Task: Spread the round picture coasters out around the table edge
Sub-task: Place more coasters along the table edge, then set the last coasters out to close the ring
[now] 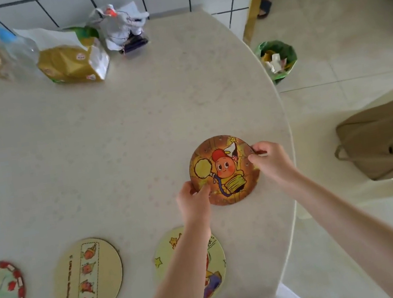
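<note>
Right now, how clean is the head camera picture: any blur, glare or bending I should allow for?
Head view: even soft light, no hard glare on the table; the orange coaster held by the left hand and right hand is sharp; the far bottle is blurred; wide-angle bending curves the wall tiles.

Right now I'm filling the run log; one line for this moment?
step: placing orange coaster | left hand, right hand: both gripping its rim | place: table right edge | laid: three coasters

A forearm (183,267) hides part of the yellow star coaster (215,256).
</note>
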Action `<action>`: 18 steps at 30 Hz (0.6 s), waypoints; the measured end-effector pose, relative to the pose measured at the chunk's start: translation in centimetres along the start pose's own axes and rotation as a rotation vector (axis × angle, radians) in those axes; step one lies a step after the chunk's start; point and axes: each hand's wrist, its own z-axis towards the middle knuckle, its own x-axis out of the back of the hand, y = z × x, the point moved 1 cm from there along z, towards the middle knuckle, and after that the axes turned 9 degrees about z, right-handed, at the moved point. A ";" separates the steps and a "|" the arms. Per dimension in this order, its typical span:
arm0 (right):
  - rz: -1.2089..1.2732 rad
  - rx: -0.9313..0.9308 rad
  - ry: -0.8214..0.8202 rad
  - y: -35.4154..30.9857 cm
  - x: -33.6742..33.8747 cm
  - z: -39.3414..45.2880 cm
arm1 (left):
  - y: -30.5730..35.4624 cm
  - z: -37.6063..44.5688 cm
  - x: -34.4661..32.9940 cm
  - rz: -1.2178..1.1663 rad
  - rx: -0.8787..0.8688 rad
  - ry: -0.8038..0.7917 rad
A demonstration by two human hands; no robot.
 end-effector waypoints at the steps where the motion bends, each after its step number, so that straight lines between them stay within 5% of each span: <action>1: -0.007 -0.008 0.007 0.2 0.2 0.0 | -0.1 0.1 -0.1 0.023 -0.004 -0.007; 8: -0.109 -0.006 0.029 0.5 0.1 0.5 | -0.4 1.2 -0.2 0.205 -0.081 0.024; 18: 0.011 0.067 -0.072 -4.0 -0.9 4.3 | 2.1 3.9 0.2 0.063 -0.066 -0.065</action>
